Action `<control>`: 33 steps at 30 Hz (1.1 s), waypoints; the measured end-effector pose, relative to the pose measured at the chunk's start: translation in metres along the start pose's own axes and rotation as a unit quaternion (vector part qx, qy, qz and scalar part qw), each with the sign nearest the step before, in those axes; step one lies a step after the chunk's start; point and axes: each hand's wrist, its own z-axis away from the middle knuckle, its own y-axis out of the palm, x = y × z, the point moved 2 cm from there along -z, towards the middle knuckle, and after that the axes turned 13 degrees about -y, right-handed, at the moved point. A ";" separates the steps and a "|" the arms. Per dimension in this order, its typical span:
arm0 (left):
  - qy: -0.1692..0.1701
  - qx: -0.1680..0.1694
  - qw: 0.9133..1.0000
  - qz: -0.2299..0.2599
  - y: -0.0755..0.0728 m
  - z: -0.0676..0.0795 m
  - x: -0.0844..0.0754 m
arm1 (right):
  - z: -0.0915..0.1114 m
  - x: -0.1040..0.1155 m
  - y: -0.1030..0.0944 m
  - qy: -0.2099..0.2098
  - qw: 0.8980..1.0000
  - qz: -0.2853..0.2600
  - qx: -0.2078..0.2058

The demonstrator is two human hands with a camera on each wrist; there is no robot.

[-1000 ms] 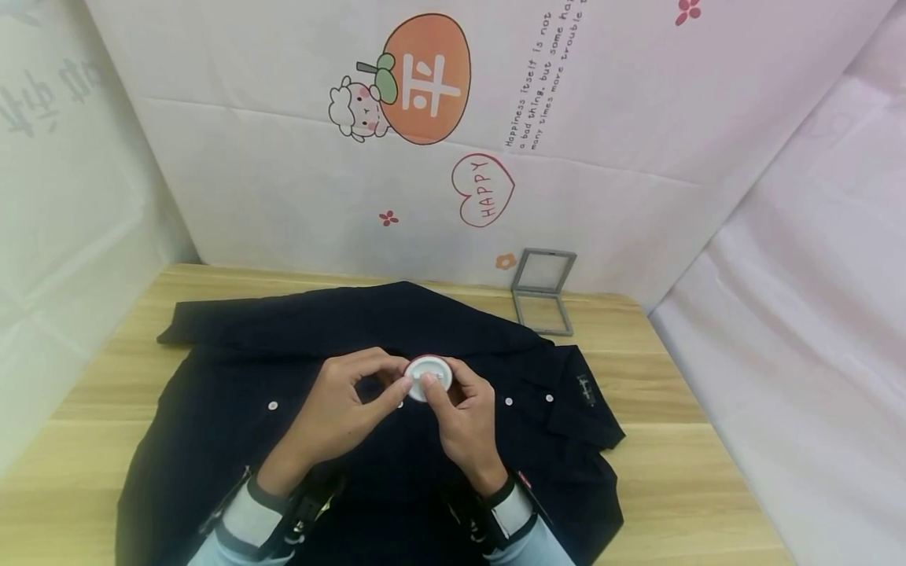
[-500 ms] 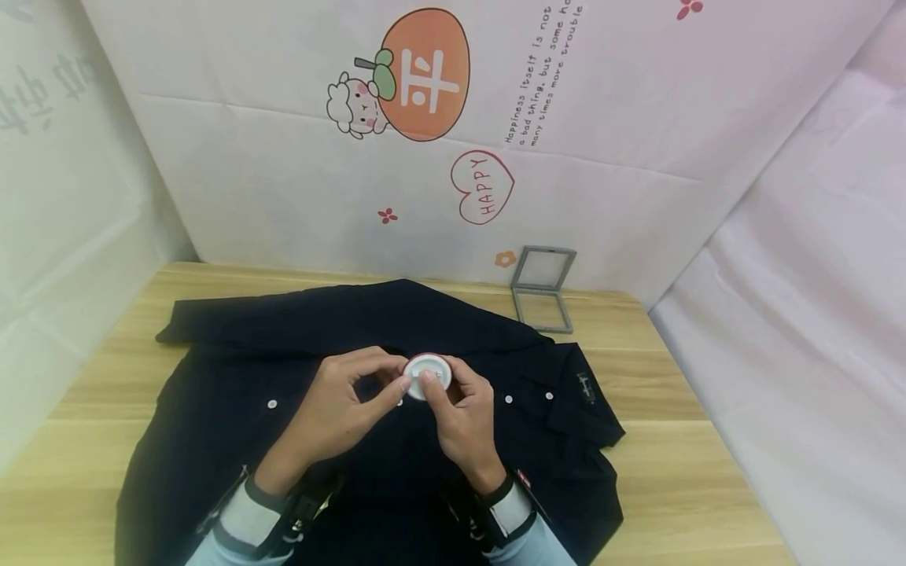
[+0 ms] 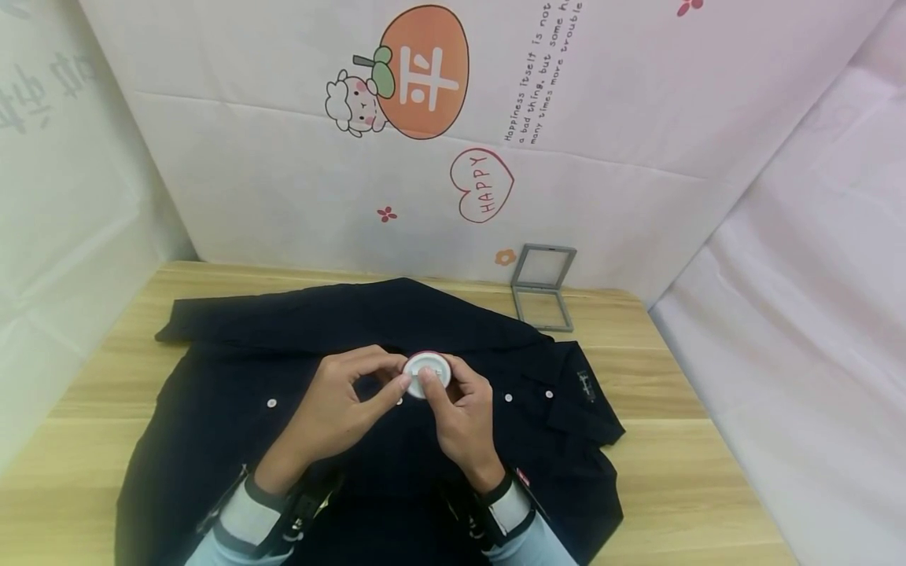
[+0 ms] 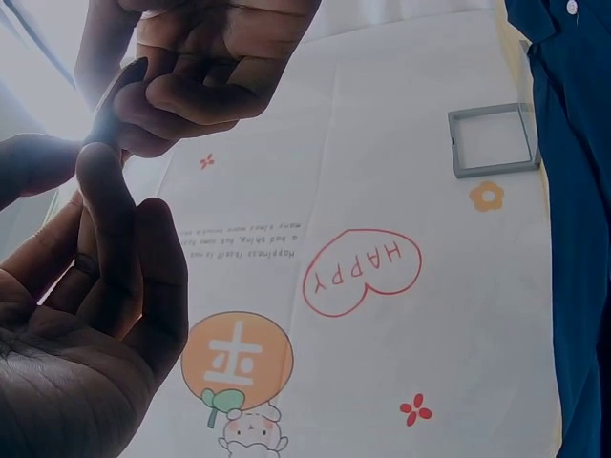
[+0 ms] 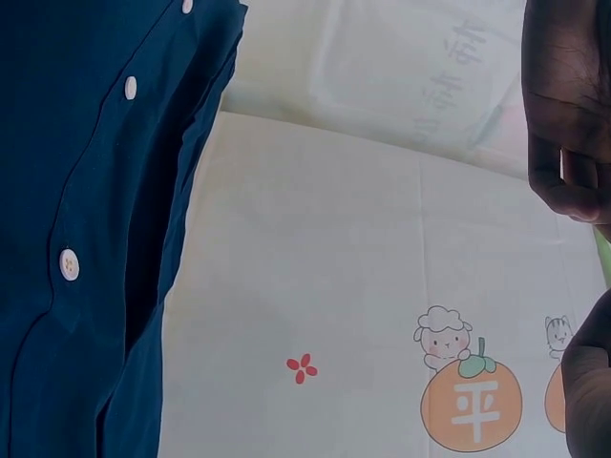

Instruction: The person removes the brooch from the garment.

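Observation:
A round pin-back badge [image 3: 425, 360], white on its back with a red rim, is held up over a dark navy shirt [image 3: 340, 314] in the head view. My right hand [image 3: 463, 417] grips it from the right, thumb pressed on the white back and curled fingers behind. At the left edge, the thumb and forefinger of my left hand [image 3: 340, 401] pinch the badge. The left wrist view shows the badge [image 4: 126, 81] as a thin dark edge between both hands' fingers. Part of the pin is hidden under the right thumb.
The shirt lies spread on a wooden table [image 3: 672, 440], collar to the right, with white buttons along its front. A hinged grey frame [image 3: 541, 291] stands opened behind it. White printed cloth [image 3: 283, 181] hangs at the back and both sides.
Both hands keep the same hold on the badge. The whole head view shifts slightly upward; otherwise hardly anything moves.

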 end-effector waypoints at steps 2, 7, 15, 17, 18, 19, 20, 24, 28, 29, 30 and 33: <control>0.001 -0.001 1.000 0.000 0.000 0.000 0.000 | 0.000 -0.001 0.000 -0.003 1.000 0.001 0.000; 0.002 -0.003 1.000 -0.002 0.000 0.001 0.001 | 0.000 -0.001 0.000 -0.011 1.000 0.004 0.001; 0.004 -0.005 1.000 -0.007 0.000 0.000 0.001 | 0.000 -0.001 0.000 0.000 1.000 0.011 0.001; 0.003 -0.003 1.000 -0.007 0.000 0.000 0.001 | 0.000 -0.001 0.000 -0.003 1.000 0.017 0.000; 0.002 -0.002 1.000 -0.007 0.000 0.000 0.001 | 0.001 -0.001 0.000 -0.005 1.000 0.020 0.000; 0.000 -0.001 1.000 -0.007 0.000 0.000 0.001 | 0.001 -0.002 0.000 -0.005 1.000 0.023 -0.001; -0.002 0.000 1.000 -0.007 0.000 0.000 0.001 | 0.001 -0.002 0.000 -0.006 1.000 0.025 -0.001; -0.008 0.005 1.000 -0.008 0.001 -0.001 0.002 | 0.003 -0.003 0.000 -0.004 1.000 0.028 -0.003; -0.010 0.003 1.000 -0.013 0.000 -0.001 0.002 | 0.003 -0.004 0.000 -0.003 1.000 0.029 -0.001; -0.011 0.002 1.000 -0.015 0.000 -0.001 0.002 | 0.003 -0.004 0.001 -0.003 1.000 0.030 -0.001; -0.011 0.001 1.000 -0.016 0.000 -0.001 0.001 | 0.003 -0.004 0.001 -0.004 1.000 0.031 -0.001; -0.010 0.000 1.000 -0.018 0.000 -0.001 0.001 | 0.003 -0.004 0.001 -0.003 0.999 0.034 -0.003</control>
